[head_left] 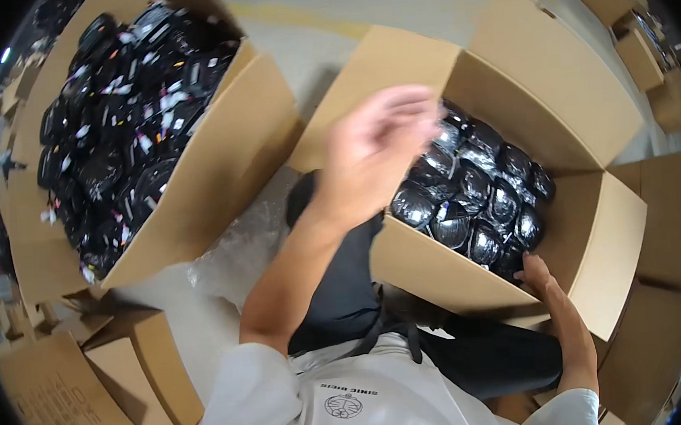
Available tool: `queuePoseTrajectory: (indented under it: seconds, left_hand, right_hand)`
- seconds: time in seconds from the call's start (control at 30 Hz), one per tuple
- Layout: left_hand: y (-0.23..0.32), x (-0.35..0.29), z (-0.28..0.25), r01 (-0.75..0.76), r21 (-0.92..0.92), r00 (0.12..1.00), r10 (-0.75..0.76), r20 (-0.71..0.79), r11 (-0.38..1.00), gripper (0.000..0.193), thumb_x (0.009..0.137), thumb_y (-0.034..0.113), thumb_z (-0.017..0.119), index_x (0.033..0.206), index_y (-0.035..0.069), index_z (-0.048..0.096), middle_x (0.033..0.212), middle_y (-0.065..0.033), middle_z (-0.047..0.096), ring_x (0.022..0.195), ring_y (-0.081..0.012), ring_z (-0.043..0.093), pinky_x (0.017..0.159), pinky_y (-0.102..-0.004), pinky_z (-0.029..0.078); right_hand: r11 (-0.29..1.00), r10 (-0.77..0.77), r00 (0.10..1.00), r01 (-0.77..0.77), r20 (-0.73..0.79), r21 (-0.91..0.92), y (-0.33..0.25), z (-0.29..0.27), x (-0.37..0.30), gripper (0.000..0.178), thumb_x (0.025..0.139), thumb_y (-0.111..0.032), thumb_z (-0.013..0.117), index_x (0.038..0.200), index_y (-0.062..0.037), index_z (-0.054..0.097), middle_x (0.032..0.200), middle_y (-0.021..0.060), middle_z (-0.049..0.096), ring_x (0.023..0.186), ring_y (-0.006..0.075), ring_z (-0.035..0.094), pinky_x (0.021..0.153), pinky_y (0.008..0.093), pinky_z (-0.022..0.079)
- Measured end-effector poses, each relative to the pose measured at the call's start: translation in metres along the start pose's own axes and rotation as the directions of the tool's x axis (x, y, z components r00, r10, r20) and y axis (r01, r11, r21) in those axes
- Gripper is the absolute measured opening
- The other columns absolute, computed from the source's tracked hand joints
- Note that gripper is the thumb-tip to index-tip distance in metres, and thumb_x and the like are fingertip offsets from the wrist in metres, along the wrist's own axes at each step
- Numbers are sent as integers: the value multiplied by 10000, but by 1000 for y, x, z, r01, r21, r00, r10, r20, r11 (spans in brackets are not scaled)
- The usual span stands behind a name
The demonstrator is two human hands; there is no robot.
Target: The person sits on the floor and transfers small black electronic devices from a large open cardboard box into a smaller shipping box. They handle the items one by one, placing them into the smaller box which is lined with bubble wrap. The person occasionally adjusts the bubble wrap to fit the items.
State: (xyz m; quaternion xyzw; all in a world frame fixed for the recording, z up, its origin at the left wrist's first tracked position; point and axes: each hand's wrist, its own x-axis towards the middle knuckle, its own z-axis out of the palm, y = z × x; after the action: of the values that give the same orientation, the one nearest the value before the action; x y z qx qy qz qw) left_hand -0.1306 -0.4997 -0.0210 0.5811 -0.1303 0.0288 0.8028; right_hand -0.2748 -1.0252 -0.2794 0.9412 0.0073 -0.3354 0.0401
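Right now, your right hand [535, 273] reaches into the near right corner of an open carton [451, 274], at the closest black bundle [508, 261] — its fingertips are partly hidden, so I cannot tell whether they clamp on it. Your left hand [387, 140] hangs raised over the carton's left edge, too blurred to tell if its fingers stand apart or together. Inside, shiny black bundles [474, 184] sit packed side by side. Off to your left, past clear plastic [247, 241], another carton [186, 202] holds heaped black items [102, 170] — many with white or coloured tags.
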Motion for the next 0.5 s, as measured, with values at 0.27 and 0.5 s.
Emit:
queuePoseTrajectory:
  seconds: [0.27, 0.5]
  left_hand:
    - [-137, -255, -293, 761, 460, 607, -251, -754, 457, 420, 858, 221, 730, 1150, -69, 644, 950, -151, 722, 850, -214, 713, 766, -301, 557]
    - [-236, -305, -258, 535, 817, 723, -383, -575, -217, 536, 810, 323, 764, 1161, -55, 621, 1181, -261, 632, 1174, -339, 599, 1030, -435, 448]
  right_hand:
    - [999, -32, 999, 32, 12, 14, -28, -53, -6, 495, 727, -317, 830, 1024, 48, 678, 999, 286, 697, 965, 420, 686, 870, 481, 549]
    - [890, 5, 1000, -15, 24, 456, -44, -93, -22, 500, 780, -200, 768, 1190, 63, 655, 939, 231, 717, 840, 322, 695, 784, 410, 542]
